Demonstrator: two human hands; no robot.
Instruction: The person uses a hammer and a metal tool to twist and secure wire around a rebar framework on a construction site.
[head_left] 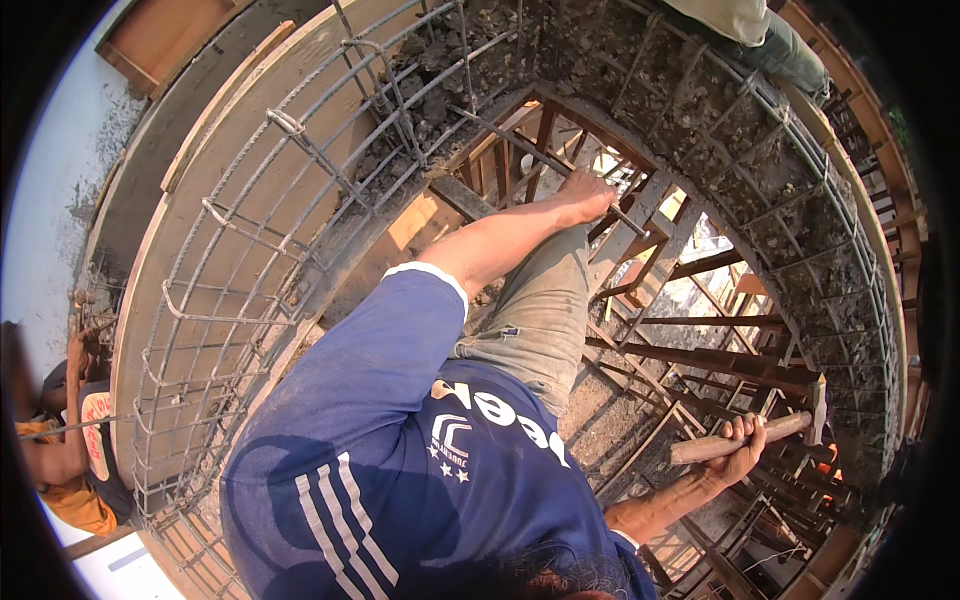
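Observation:
My left hand [588,197] is closed around a thin steel bar [628,221] that slants across the opening in the formwork. Its arm reaches forward over my bent, trousered leg [545,300]. At the lower right, my right hand [735,450] grips a hammer [700,450] by its wooden handle. The hammer's metal head [818,408] points away from me, to the right. Beneath it runs a lattice of dark beams. The hammer is well apart from the bar.
A curved cage of steel rebar [285,122] stands at the left against a plywood form [335,150]. Rebar and rough concrete [770,190] curve round the right. Beams [715,320] cross a deep opening below. A co-worker's arm [75,400] shows far left, another person's leg [795,55] top right.

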